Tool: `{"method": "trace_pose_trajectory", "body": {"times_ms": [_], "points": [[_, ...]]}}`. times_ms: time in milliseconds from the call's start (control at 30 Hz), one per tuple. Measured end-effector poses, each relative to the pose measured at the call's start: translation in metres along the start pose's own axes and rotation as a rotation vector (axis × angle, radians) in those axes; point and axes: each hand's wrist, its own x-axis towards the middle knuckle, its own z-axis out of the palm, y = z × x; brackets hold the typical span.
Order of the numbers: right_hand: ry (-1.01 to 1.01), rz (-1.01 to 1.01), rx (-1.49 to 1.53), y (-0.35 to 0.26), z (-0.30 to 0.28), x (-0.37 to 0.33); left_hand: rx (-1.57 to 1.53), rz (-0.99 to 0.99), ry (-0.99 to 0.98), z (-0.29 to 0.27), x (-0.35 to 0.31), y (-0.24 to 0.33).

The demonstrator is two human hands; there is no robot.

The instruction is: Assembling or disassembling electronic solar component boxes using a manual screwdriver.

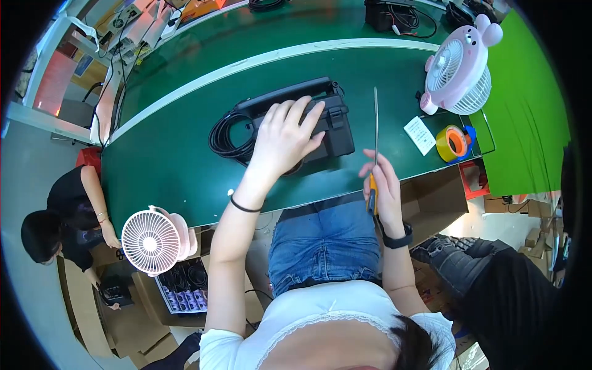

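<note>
A black hard plastic box (338, 137) with latches and a long bar along its far side lies on the green table. My left hand (285, 137) rests on top of it, its fingers spread. Beside that hand, a coil of black cable (219, 139) sits at the box's left end. My right hand (386, 188) is closed around a screwdriver (376, 120) near the table's front edge. The screwdriver's handle is yellow-orange and its long thin shaft points away from me, right of the box and apart from it. My left palm and wrist cover part of the box and cable.
A pink fan (453, 68) stands at the far right, near a white paper slip (420, 135) and tape rolls (453, 143). A second fan (151, 242) is at the left front. Another person (71, 197) works at left; dark clothing (505, 296) shows at right.
</note>
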Motion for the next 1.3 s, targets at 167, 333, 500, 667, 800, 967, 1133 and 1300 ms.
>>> {"method": "trace_pose_trajectory", "body": {"times_ms": [167,333,500,667,800,967,1133,1300], "points": [[-0.123,0.09,-0.174,-0.005,0.007,-0.035,-0.142,0.003,-0.086,-0.007,0.015,-0.013],[-0.251,0.193,-0.313,-0.008,0.016,-0.05,-0.126,-0.075,-0.004,0.0,0.015,-0.017],[-0.289,0.21,-0.292,-0.004,0.027,-0.039,-0.197,-0.149,-0.103,-0.007,0.019,-0.018],[-0.315,0.211,-0.291,0.001,0.03,-0.037,-0.206,-0.17,-0.138,-0.007,0.016,-0.02],[-0.294,0.2,-0.319,0.005,0.03,-0.037,-0.231,-0.163,-0.08,-0.007,0.019,-0.018],[-0.276,0.198,-0.309,0.009,0.03,-0.033,-0.239,-0.162,-0.078,-0.004,0.018,-0.02],[-0.261,0.164,-0.372,0.009,0.03,-0.033,-0.283,-0.193,-0.104,-0.008,0.018,-0.023],[-0.222,0.072,-0.485,0.011,0.029,-0.032,-0.259,-0.195,-0.09,-0.006,0.017,-0.021]]}}
